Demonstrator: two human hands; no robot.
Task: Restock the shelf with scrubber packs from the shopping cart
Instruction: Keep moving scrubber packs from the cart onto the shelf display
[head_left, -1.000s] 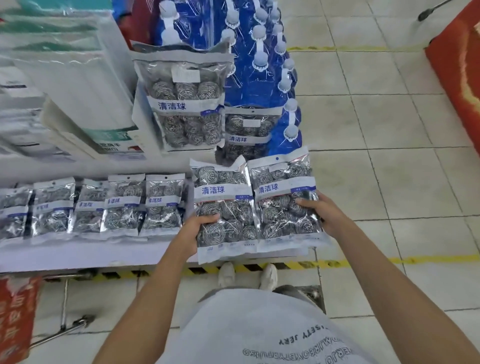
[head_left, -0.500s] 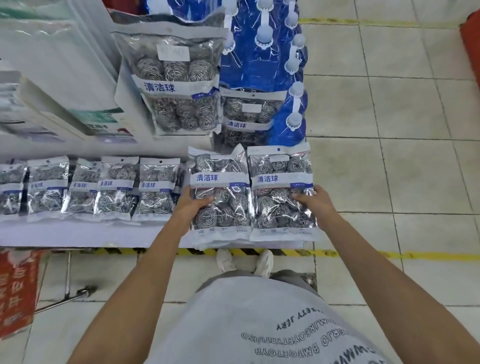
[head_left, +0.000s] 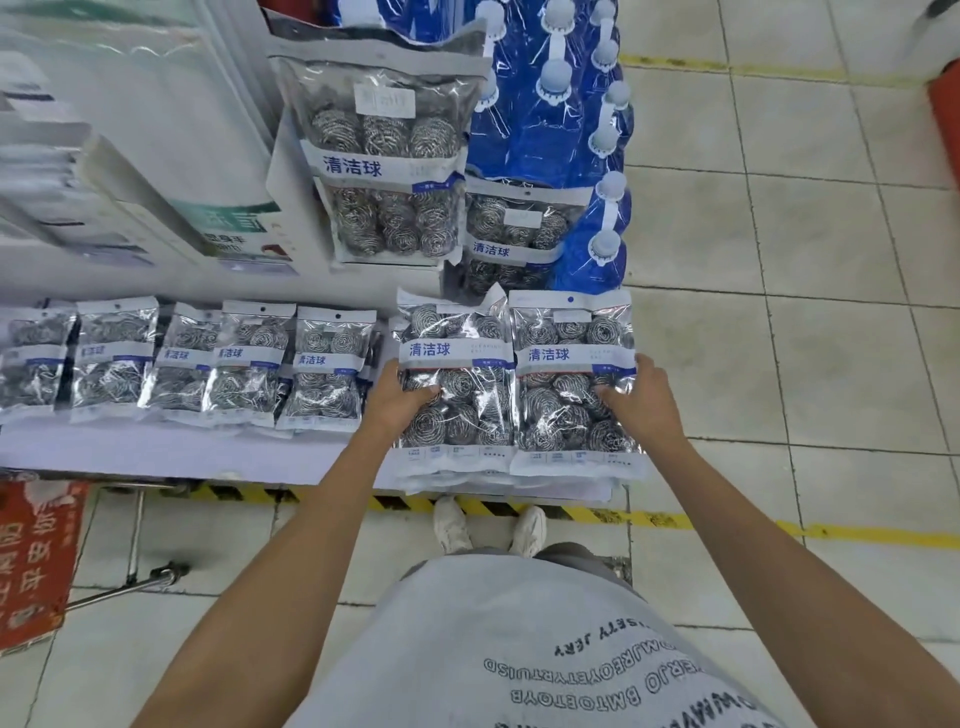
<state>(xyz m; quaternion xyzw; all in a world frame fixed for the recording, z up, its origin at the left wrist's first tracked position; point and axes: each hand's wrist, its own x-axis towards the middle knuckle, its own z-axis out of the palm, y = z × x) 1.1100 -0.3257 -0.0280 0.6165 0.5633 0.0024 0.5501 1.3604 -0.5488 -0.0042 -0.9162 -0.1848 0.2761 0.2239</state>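
Note:
Two clear scrubber packs of steel-wool balls lie side by side at the right end of the white shelf (head_left: 197, 452). My left hand (head_left: 397, 402) grips the left pack (head_left: 457, 379) by its left edge, thumb on top. My right hand (head_left: 641, 400) grips the right pack (head_left: 566, 384) by its right edge. Both packs rest on a stack of more packs that overhangs the shelf's front edge. A row of several smaller scrubber packs (head_left: 234, 364) lies to the left on the same shelf.
A larger scrubber pack (head_left: 387, 171) hangs above, with another (head_left: 511, 234) behind the two I hold. Blue refill pouches (head_left: 561, 104) hang at upper right. White boxes (head_left: 104, 130) fill the upper left. A metal frame (head_left: 135, 545) and tiled floor lie below.
Both hands have pushed the two packs forward and down onto the shelf's right end, and the view has moved closer.

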